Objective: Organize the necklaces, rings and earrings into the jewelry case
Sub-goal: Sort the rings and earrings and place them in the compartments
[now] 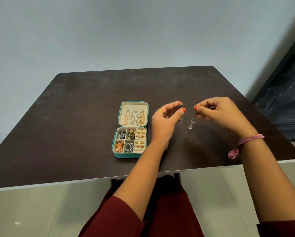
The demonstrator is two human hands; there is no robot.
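The jewelry case (130,129) lies open on the desk (78,106), necklaces (134,116) hung in its lid and rings (140,139) seated in its right-hand slots, likely so each kind stays separate. Just right of the case, the left hand (164,120) pinches a dangling silver earring (180,120) between thumb and fingertips. Farther right of the case, the right hand (220,113) pinches the matching earring (191,121) the same way. Both hang clear of the desk, probably to keep the pair together and untangled before stowing.

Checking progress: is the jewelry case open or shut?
Open: the jewelry case lid lies back, showing necklaces and filled compartments.
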